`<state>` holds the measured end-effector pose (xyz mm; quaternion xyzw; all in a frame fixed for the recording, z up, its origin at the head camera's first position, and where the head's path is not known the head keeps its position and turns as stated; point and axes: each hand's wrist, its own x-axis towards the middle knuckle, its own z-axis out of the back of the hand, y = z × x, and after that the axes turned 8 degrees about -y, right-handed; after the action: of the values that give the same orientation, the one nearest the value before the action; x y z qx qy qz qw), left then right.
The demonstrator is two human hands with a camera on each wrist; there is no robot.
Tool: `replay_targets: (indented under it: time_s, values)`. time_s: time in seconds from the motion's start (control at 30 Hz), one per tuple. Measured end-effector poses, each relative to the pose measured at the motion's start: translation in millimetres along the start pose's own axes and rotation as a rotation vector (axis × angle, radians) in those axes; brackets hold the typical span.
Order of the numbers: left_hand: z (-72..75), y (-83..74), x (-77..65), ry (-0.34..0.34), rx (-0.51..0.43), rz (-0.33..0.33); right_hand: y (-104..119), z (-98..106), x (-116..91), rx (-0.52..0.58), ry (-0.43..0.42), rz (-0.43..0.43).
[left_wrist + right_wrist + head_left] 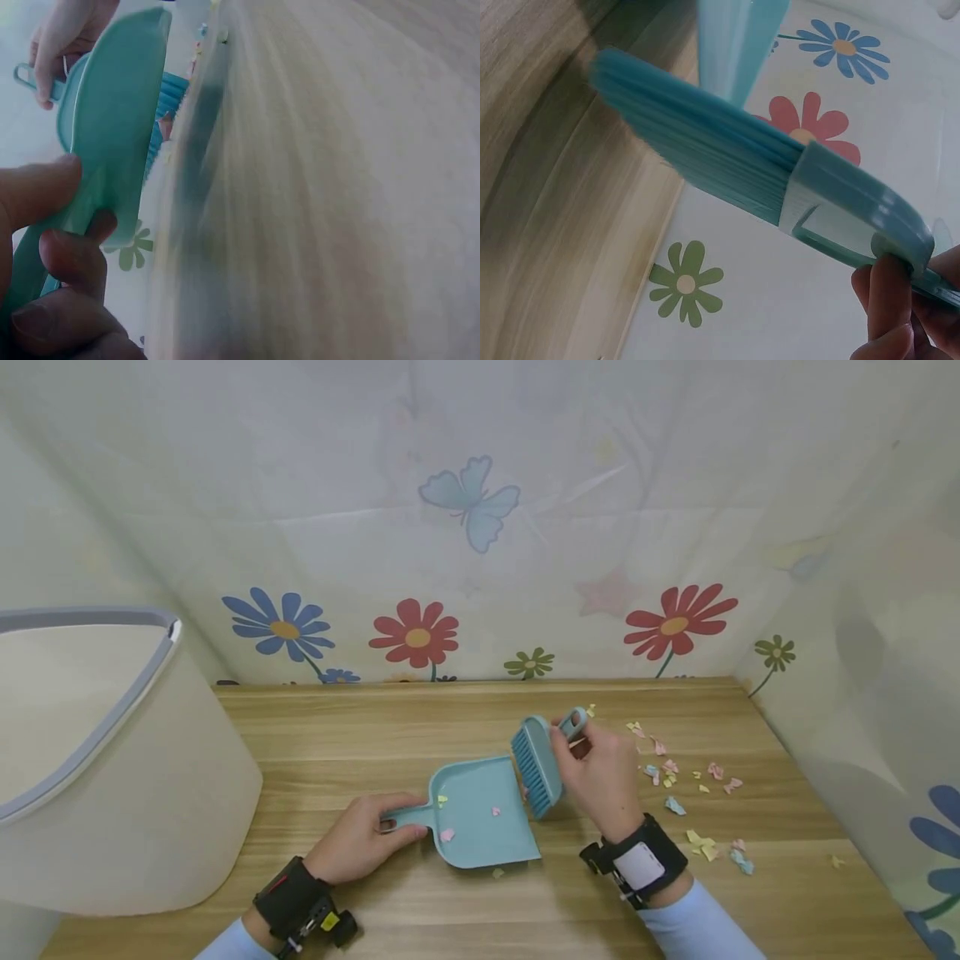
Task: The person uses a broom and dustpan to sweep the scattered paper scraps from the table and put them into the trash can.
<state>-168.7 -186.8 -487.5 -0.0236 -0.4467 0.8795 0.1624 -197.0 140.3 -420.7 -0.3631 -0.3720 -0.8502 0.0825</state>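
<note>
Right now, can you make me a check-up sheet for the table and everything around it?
Surface: wooden table, scattered with scraps.
Job's things: pan with a few scraps in it; brush beside its open edge, bristles facing it.
Clutter: pink, yellow and blue scraps, mostly to the right of the brush.
Left fingers: gripping the pan by its handle.
Right fingers: gripping the brush.
Cables: nothing seen.
Surroundings: bin at left, flowered sheet behind.
</note>
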Motion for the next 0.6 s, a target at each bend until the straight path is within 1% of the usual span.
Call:
replay_targets:
  time_s: [0.1, 0.2, 0.27, 0.37, 0.47, 0.53, 0.6]
  values:
    - [1.2, -1.8, -0.7, 0.049, -0.023, -0.024, -1.2, 0.1, 0.2, 0.019, -0.024, 0.007]
    - [1.3, -1.3, -0.9, 0.077, -0.005, -0.038, -1.6, 1.4, 0.8, 0.052, -0.049, 0.024]
    - [2.7, -0.4, -0.6, 0.08, 0.005, -0.035, -1.6, 3.2, 1.8, 0.069, -0.066, 0.036]
    - [7.8, 3.0, 0.2, 0.064, 0.025, -0.037, -1.6, 7.2, 3.4, 0.082, -0.077, 0.046]
    - [16.5, 8.8, 1.5, 0.055, 0.037, -0.037, -0.9, 13.5, 3.9, 0.088, -0.065, 0.04]
    - [23.7, 13.7, 2.8, 0.051, 0.043, -0.041, 0.3, 18.5, 2.9, 0.106, -0.038, 0.03]
    - [31.7, 18.4, 3.4, 0.049, 0.058, -0.045, 2.1, 23.5, 0.9, 0.15, 0.001, 0.02]
